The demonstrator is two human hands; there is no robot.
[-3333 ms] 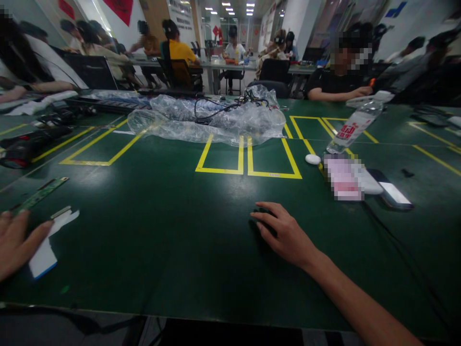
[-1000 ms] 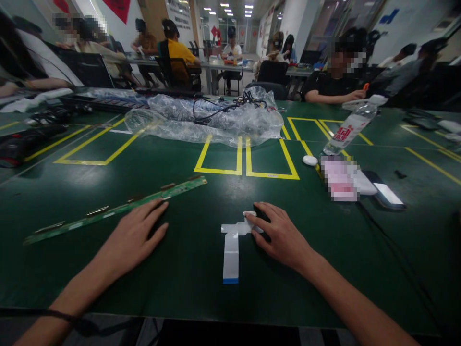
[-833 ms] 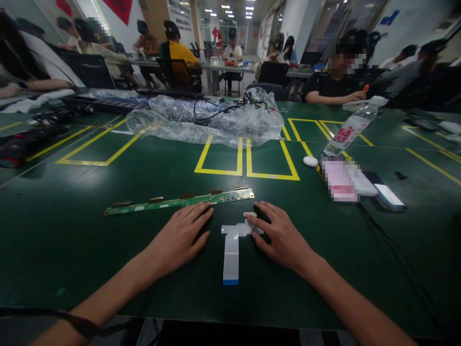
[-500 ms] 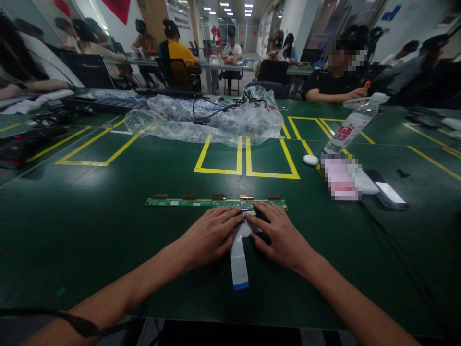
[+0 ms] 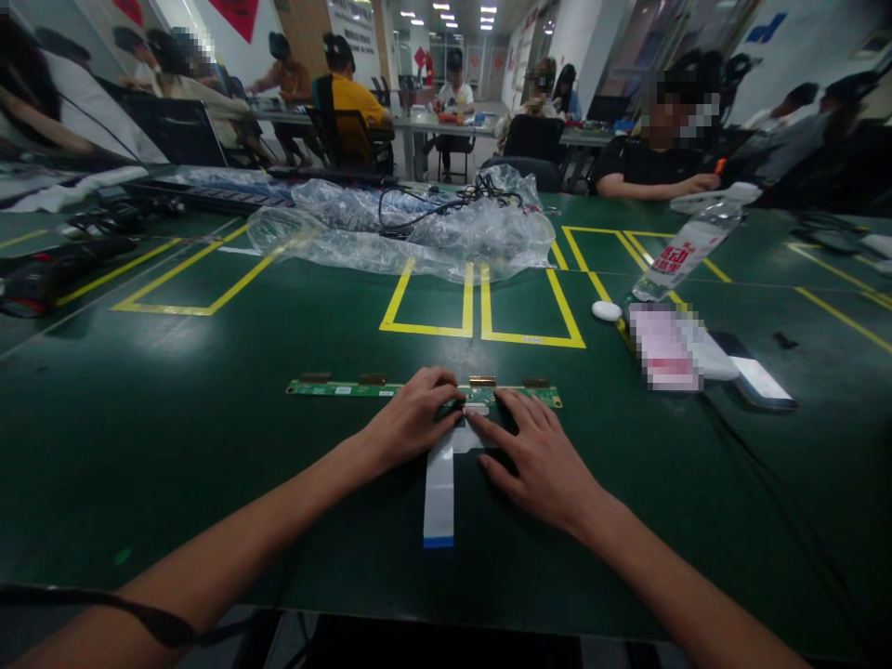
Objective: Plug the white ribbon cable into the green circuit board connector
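Observation:
A long, narrow green circuit board (image 5: 341, 390) lies crosswise on the green table (image 5: 209, 520), with copper-coloured tabs along its far edge. At its near edge, a white flat ribbon cable (image 5: 439, 492) with a blue end bends at the top and hangs toward me. My left hand (image 5: 414, 423) covers part of the board; its thumb and forefinger are drawn together at the cable's connector end, though the exact contact is partly hidden. Spread fingers of my right hand (image 5: 540, 455) rest on the board and beside the connector, the forefinger touching the cable end.
Clear plastic wrap (image 5: 418, 232) with black cables lies across the back. To the right are a tilted water bottle (image 5: 693, 246), a white oval case (image 5: 606, 311) and a phone (image 5: 763, 381). Yellow tape (image 5: 533, 341) marks the table. Other people sit beyond.
My left hand has risen and curled, fingers drawn toward the connector. The ribbon cable's loose blue end has swung left. My right hand stays nearly in place.

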